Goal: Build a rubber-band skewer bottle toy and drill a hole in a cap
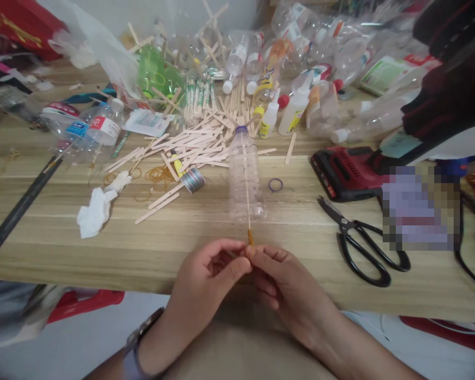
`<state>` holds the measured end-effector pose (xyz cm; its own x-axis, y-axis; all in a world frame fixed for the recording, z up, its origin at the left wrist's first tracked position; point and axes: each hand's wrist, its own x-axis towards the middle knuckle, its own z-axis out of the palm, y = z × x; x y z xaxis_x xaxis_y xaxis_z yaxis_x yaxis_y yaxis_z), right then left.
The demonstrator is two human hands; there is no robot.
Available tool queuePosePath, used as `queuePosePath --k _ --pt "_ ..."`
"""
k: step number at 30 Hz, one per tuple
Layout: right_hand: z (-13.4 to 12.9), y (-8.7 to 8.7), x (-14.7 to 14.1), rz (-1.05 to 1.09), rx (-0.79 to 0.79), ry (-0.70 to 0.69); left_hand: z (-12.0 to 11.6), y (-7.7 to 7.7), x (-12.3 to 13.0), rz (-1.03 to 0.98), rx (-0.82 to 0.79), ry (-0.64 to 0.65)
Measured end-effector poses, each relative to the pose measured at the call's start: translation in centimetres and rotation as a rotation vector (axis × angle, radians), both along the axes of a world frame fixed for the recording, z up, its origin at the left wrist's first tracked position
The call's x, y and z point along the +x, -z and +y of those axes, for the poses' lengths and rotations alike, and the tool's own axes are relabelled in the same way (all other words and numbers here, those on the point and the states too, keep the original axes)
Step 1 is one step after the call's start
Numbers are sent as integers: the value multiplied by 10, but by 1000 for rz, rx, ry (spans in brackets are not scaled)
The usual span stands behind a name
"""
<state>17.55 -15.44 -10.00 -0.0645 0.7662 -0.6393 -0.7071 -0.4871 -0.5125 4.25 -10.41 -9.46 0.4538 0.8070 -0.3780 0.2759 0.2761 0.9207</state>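
Observation:
A thin wooden stick (247, 195) runs up in front of a clear plastic bottle (237, 174) with a purple-blue cap (241, 129). An orange-brown rubber band (250, 237) is wound around the stick's near end. Just below that winding, my left hand (214, 274) is closed, thumb and fingertips pinching the end of the stick. My right hand (277, 272) meets it there, its thumb and index finger also closed around the end. The exact tip is hidden by my fingers. Whether the stick touches the bottle, I cannot tell.
Black-handled scissors (356, 237) and a red-black power tool (348, 171) lie to the right. Behind are loose craft sticks (198, 140), glue bottles (295, 108) and many plastic bottles. A thread spool (193, 180), rubber bands (158, 174) and crumpled tissue (97, 211) lie left.

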Motion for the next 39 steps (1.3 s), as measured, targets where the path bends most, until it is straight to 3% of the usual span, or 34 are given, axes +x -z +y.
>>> queuePosePath --k 4,8,11,17,20,22,24,27,29,31,34,36,39 --pt "-1 3 -1 -30 8 -5 -3 0 -7 165 621 73" --pt "-3 5 -2 -72 24 -29 2 2 -8 227 842 179" --pt "-5 4 -2 -62 55 -14 5 0 -6 177 728 159" --pt "-7 6 -3 74 86 163 6 3 1 -125 -59 -34" --pt "-7 10 -6 148 106 170 8 6 6 -101 -224 -54" --pt "-6 12 -8 164 138 170 11 4 9 33 -118 -55" --pt "-6 13 -10 161 159 169 15 1 12 205 94 -32" --pt "-7 14 -10 152 158 183 22 -8 11 359 394 92" --pt "-8 14 -9 165 166 189 27 -14 7 326 397 203" --pt "-8 14 -9 189 176 183 30 -17 3 232 285 249" --pt "-9 13 -9 220 175 178 30 -14 7 176 257 70" --pt "-8 14 -10 232 164 189 26 -8 14 202 347 -100" --pt "-6 15 -10 241 139 217 19 0 20 215 540 -216"
